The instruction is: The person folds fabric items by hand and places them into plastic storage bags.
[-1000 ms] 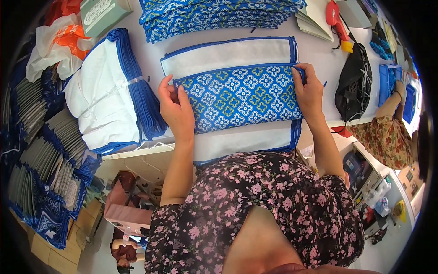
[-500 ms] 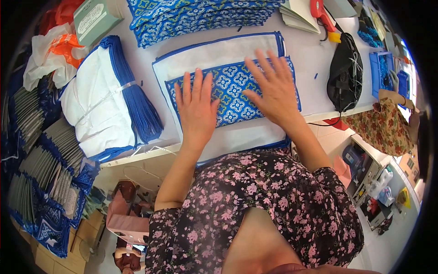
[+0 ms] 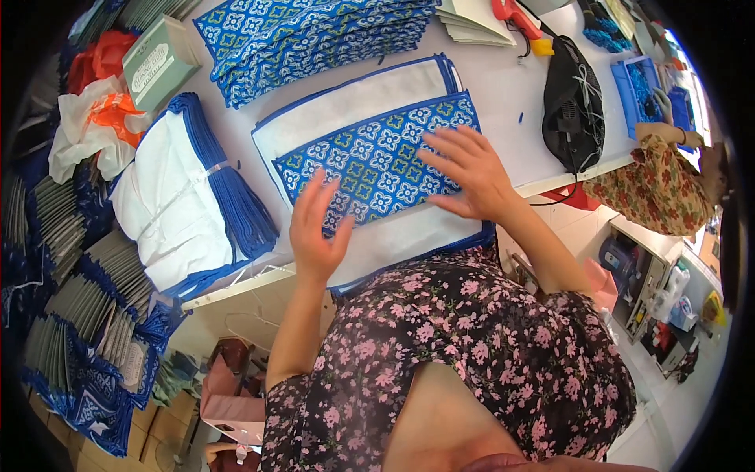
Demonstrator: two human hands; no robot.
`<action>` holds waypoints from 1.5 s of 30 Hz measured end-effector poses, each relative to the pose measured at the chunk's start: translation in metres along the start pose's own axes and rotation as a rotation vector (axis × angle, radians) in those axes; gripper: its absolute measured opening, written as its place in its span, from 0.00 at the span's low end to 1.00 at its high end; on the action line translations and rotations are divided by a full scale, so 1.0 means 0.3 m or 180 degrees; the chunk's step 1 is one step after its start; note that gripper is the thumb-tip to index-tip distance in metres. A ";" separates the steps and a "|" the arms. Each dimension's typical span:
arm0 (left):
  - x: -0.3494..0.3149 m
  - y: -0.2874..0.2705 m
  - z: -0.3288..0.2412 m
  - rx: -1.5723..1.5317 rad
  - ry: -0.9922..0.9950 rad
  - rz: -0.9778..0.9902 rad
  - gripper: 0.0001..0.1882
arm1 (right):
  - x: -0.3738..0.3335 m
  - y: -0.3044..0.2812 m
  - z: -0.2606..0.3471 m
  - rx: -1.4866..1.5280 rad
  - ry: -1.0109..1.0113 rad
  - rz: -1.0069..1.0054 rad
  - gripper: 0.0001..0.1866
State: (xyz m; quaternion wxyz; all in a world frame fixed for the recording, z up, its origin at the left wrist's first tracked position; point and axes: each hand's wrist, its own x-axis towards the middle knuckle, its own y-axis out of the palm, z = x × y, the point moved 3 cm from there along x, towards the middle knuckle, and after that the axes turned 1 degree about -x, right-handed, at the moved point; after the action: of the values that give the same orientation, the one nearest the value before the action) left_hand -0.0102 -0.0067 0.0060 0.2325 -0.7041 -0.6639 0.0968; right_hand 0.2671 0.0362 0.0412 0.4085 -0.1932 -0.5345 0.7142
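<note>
A folded blue cloth (image 3: pixel 373 165) with a white and green flower pattern lies on white cloths (image 3: pixel 346 98) edged in blue. White fabric shows beyond it and on its near side. My left hand (image 3: pixel 316 232) is over the patterned cloth's near left corner, fingers apart and holding nothing. Over the right end is my right hand (image 3: pixel 476 175), its fingers spread and thumb out. Whether either hand touches the fabric, I cannot tell.
A tied stack of white, blue-edged cloths (image 3: pixel 177 200) sits at left. Beyond is a pile of patterned cloths (image 3: pixel 314 43). A green box (image 3: pixel 161 67), a black mesh bag (image 3: pixel 574 110) and a red-handled tool (image 3: pixel 515 17) lie around. Another person's patterned sleeve (image 3: pixel 657 185) shows at right.
Both hands have drawn back toward me from the middle of the patterned cloth, uncovering more of it. The view has turned a little, so the table appears shifted left.
</note>
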 end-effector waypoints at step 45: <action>-0.135 -0.077 -0.015 0.0395 0.0115 0.1499 0.16 | -0.116 -0.032 0.004 0.0630 -0.0510 0.1102 0.12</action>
State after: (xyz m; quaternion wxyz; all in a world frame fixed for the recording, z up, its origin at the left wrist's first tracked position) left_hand -0.0330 -0.0471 0.0134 0.2582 -0.8255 -0.4699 0.1763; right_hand 0.2903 0.0088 0.0449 0.2529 -0.1837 -0.4514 0.8358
